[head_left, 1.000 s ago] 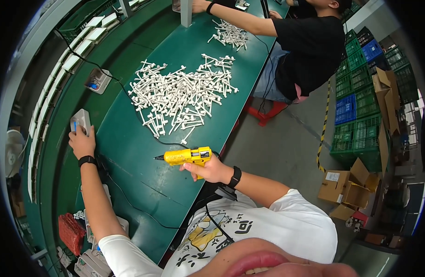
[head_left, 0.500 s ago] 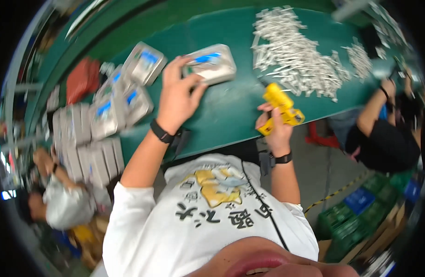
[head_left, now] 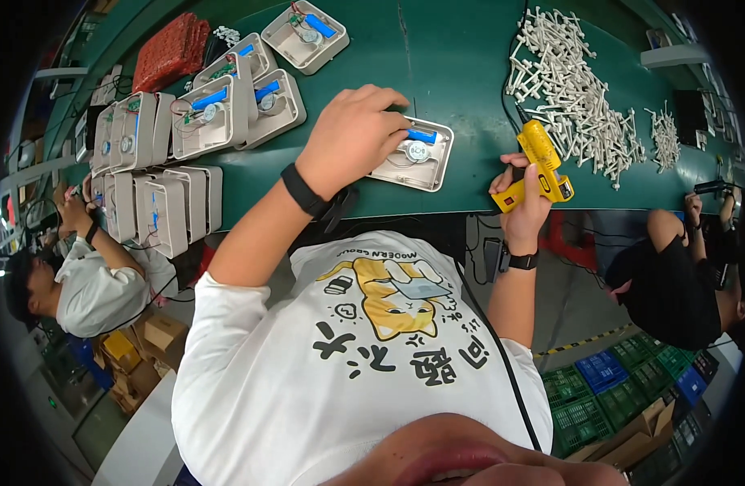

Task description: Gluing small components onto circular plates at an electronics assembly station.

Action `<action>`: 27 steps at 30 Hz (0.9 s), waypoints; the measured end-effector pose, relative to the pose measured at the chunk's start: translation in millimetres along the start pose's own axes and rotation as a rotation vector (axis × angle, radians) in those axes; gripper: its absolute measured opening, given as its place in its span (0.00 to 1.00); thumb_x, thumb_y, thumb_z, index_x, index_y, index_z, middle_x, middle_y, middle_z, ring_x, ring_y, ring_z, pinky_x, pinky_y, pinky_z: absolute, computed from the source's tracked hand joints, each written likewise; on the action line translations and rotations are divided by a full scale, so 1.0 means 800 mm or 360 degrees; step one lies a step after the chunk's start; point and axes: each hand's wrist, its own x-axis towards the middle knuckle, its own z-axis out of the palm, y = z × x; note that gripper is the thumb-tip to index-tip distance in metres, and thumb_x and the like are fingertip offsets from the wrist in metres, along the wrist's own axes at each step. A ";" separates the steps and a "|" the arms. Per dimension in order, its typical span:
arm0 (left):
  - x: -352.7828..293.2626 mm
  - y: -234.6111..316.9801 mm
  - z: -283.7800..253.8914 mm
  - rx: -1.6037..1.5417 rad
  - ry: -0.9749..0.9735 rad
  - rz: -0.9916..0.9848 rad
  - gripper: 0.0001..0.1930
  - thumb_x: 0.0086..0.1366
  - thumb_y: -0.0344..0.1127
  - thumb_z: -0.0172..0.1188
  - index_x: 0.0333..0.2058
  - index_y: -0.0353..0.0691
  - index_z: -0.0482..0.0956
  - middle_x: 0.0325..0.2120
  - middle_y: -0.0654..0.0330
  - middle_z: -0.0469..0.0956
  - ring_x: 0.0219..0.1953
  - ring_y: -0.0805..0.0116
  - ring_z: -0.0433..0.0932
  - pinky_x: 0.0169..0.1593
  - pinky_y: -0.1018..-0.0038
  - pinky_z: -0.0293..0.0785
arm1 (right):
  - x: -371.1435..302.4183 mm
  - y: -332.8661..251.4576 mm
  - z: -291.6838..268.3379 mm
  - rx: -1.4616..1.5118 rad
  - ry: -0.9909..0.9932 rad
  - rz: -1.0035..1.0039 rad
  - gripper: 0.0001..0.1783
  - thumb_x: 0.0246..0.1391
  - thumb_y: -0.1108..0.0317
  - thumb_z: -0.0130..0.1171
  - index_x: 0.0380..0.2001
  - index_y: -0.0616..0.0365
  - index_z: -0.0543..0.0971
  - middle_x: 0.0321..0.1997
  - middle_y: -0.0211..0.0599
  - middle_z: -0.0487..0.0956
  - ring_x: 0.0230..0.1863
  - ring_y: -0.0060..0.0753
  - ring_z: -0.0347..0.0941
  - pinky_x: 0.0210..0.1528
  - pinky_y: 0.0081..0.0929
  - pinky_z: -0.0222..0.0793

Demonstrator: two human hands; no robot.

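Observation:
My right hand (head_left: pixel 525 194) is wrapped round the handle of a yellow glue gun (head_left: pixel 542 154), its nozzle pointing toward the far side and a dark cord near its tip. My left hand (head_left: pixel 356 134), palm down with bent fingers, lies over the left end of an open light-grey plastic case (head_left: pixel 435 174). Its fingertips are by a blue cylindrical battery (head_left: pixel 422 136) inside. A round silvery part (head_left: pixel 417 151) and thin wires sit beside the battery. The left hand hides the case's left end and the exact finger contact.
Several similar cases (head_left: pixel 214 121) with batteries and wires stand at the left, beside a red bag (head_left: pixel 171 53). White rod-like plastic pieces (head_left: pixel 579 97) lie heaped at the right. Co-workers sit on both sides. Green and blue crates (head_left: pixel 607 368) stand low right.
The case appears nearer to me and further right in the view, with my left hand still over its left end. The glue gun stays in my right hand. The head view has shifted.

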 end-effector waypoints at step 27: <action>-0.041 -0.011 0.075 -0.1231 0.0950 -0.0616 0.11 0.76 0.32 0.64 0.50 0.32 0.78 0.41 0.51 0.87 0.43 0.66 0.86 0.47 0.70 0.81 | 0.015 -0.061 0.133 -0.1084 -0.0661 0.0766 0.19 0.72 0.57 0.62 0.54 0.63 0.82 0.28 0.30 0.84 0.18 0.16 0.72 0.21 0.18 0.67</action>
